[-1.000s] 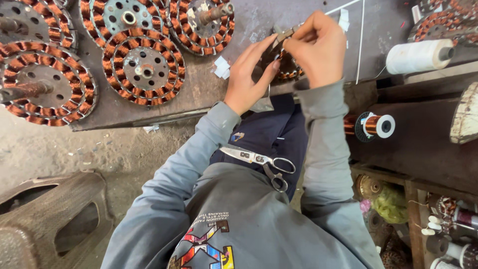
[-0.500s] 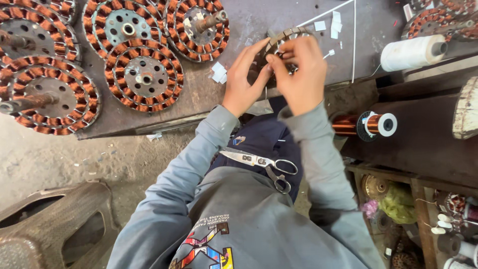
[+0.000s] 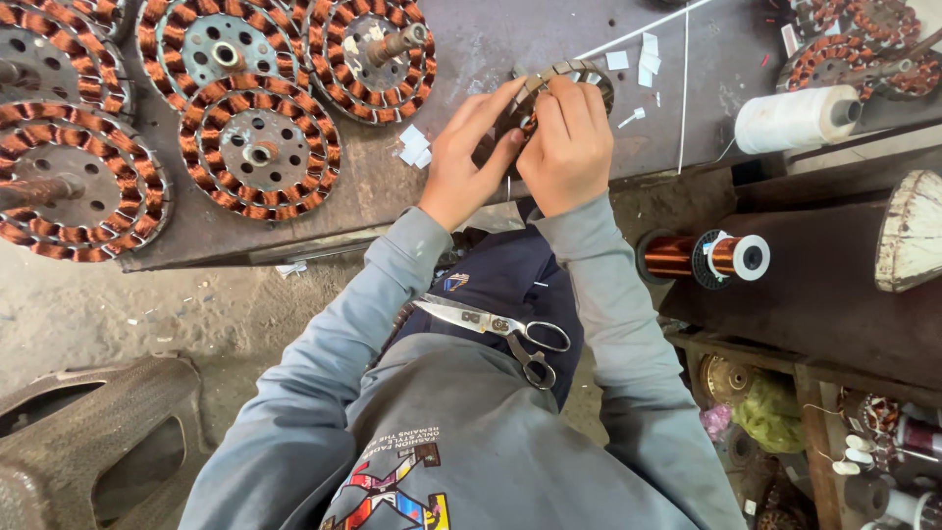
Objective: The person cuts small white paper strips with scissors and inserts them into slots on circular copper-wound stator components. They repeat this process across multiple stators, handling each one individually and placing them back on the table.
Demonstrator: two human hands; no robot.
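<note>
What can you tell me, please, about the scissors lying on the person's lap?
The scissors look like bare grey metal throughout, with no coloured grips. They lie flat and closed across the dark blue lap, blades pointing toward the person's left arm, the two finger loops toward the right arm. One loop is larger than the other. A pivot screw shows at the joint. Neither of the hands touches them; only the clothing beneath does.

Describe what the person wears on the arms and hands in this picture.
Both arms are covered by long grey-blue sweatshirt sleeves with ribbed cuffs at the wrists. The left hand and the right hand are bare: no gloves, rings or watch show.
</note>
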